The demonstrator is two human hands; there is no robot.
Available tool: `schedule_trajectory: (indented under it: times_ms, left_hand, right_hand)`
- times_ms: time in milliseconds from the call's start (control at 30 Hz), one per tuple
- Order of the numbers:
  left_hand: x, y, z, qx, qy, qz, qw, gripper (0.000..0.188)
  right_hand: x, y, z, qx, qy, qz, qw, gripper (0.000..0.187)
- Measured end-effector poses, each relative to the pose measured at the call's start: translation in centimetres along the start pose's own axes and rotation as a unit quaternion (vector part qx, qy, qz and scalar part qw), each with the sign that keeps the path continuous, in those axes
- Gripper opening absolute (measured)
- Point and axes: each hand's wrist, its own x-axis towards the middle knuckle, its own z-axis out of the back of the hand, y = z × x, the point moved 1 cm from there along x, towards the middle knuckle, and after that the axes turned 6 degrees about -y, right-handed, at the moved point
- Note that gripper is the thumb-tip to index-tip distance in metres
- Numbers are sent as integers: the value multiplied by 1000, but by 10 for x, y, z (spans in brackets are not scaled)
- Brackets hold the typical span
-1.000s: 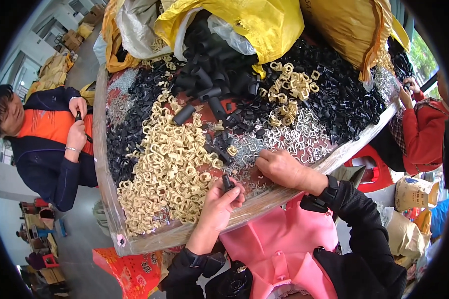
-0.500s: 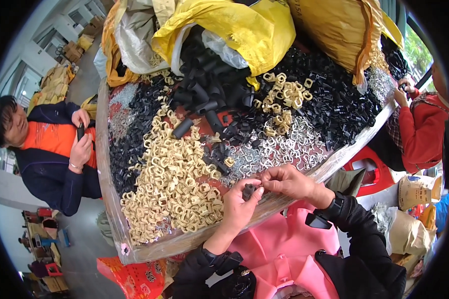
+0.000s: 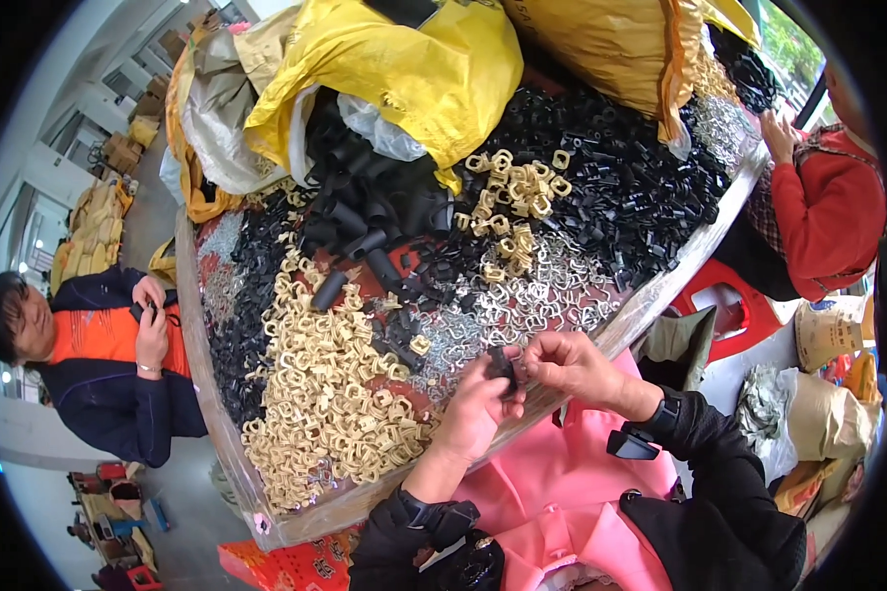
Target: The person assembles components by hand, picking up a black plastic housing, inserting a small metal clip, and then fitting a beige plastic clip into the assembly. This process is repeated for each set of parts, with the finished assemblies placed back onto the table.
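Note:
My left hand (image 3: 466,415) is closed around a small black plastic part (image 3: 503,368), held upright above the table's near edge. Close beside it, my right hand (image 3: 579,371) has its thumb and forefinger pinched together. What those fingertips hold, if anything, is too small to make out. Beyond my hands lie bent silvery metal clips (image 3: 537,300) and a patch of finer metal pieces (image 3: 443,340). A large heap of cream-coloured plastic loops (image 3: 335,404) spreads to the left of my left hand.
Wooden edging (image 3: 650,294) borders the table. Black tubes (image 3: 340,222), black small parts (image 3: 631,187) and a yellow sack (image 3: 394,74) fill its far side. One person (image 3: 99,355) works at left, another in red (image 3: 823,217) at right, near a red stool (image 3: 715,310).
The view has shifted slightly. The black part has turned in my left hand and now stands more upright. My right hand stays pinched beside it.

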Motion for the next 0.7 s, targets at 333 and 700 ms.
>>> schedule_trajectory:
  times_ms: [333, 700]
  left_hand:
    - [8, 14, -6, 95, 4, 10, 995, 37]
    - [-1, 26, -7, 149, 35, 23, 988, 36]
  right_hand:
    - [-15, 25, 13, -438, -2, 278, 855, 14]
    - [-21, 29, 9, -572, 70, 302, 759, 12]
